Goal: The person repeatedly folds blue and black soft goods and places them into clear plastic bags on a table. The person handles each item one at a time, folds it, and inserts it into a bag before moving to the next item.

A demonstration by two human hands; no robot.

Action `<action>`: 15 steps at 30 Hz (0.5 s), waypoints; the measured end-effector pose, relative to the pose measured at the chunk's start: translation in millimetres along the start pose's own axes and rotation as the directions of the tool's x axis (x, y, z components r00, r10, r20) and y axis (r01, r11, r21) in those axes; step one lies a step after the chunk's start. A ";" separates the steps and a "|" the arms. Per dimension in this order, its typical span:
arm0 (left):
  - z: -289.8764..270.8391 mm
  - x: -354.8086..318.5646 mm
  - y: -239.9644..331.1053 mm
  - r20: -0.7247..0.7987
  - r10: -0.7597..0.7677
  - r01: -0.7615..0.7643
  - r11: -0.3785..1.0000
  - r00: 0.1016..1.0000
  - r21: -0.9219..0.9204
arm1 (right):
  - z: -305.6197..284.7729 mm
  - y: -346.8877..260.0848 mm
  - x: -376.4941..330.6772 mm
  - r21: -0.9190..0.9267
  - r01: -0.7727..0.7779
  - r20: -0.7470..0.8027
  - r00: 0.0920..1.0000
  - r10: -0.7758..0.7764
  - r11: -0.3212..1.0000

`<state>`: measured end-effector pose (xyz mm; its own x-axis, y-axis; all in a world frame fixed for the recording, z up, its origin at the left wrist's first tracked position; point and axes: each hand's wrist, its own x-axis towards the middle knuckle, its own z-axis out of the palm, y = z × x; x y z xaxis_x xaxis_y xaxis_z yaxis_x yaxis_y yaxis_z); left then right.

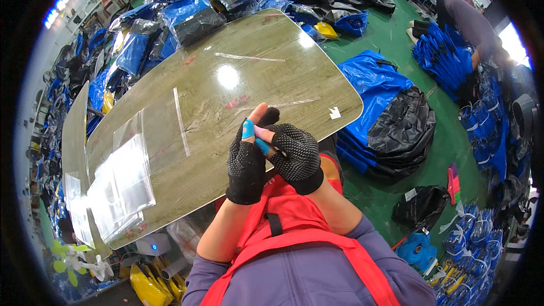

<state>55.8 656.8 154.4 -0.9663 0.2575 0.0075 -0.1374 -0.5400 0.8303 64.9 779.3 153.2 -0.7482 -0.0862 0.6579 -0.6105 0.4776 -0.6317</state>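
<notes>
My hands meet above the near edge of a wood-patterned tabletop [201, 107], both in black dotted gloves that leave some fingertips bare. On my left hand [246, 173], one bare finger points up and away with a blue band [248, 129] around it. My right hand [297, 156] is closed against the left one's fingers; a pink band [263, 132] shows where they touch. Anything between the palms is hidden. Clear plastic bags [122, 181] lie flat on the left part of the table, away from both hands. Thin clear strips [181, 122] lie farther in.
Packed blue and black bundles [190, 14] are heaped behind the table. To its right, a large blue-and-black bag [391, 119] rests on the green floor. Another person [470, 25] bends over blue goods at far right. A small fan [73, 260] stands at lower left.
</notes>
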 end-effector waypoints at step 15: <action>30.3 -15.8 3.9 0.060 -0.033 0.049 0.957 0.998 -0.286 | -5.1 -13.3 0.9 0.147 -0.004 -0.037 0.999 0.010 0.989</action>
<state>77.1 674.9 174.4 -0.9465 0.3223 0.0135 -0.2408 -0.7337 0.6354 73.7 777.4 164.3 -0.7441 -0.0496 0.6662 -0.6389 0.3442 -0.6880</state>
